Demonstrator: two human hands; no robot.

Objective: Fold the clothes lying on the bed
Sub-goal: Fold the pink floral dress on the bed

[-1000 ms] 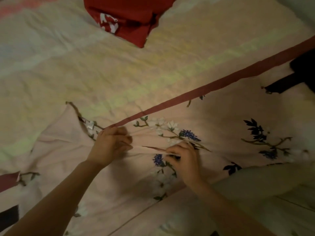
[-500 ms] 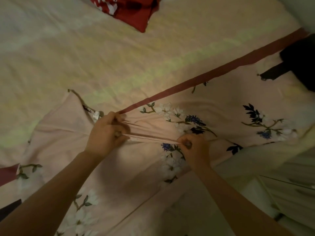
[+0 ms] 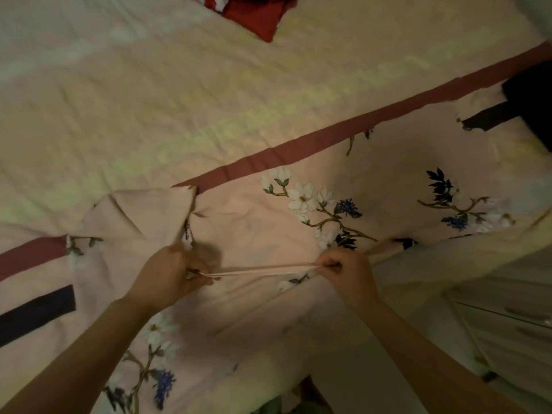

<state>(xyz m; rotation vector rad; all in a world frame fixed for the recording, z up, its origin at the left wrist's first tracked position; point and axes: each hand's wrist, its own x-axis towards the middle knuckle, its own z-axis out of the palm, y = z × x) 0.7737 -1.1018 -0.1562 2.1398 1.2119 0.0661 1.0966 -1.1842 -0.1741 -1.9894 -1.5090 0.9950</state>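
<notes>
Dimly lit bed [image 3: 149,94] under a pale cream, faintly striped cover, filling most of the view. Spread across its near half, a pale pink floral-print garment with a maroon band along its edge [image 3: 268,222], one corner flipped back near the left. Stretched taut between both grips, a thin pink fold of that garment [image 3: 263,268], lifted just above the cloth beneath. Left hand [image 3: 170,276] curled, fingers and thumb pinching the fold's left end; right hand [image 3: 346,271] curled likewise, pinching the right end, knuckles up. Both forearms reaching in from the bottom edge, angled toward each other. At the top edge, a crumpled red cloth with white markings [image 3: 257,16], cut off by the frame. At the far right, a black garment with a strap [image 3: 525,103], also cut off. At the left edge, a dark navy strip [image 3: 35,312] lying on the pink cloth, its nature hard to make out. Lower right corner blurred, pale, with drawer-like lines.
</notes>
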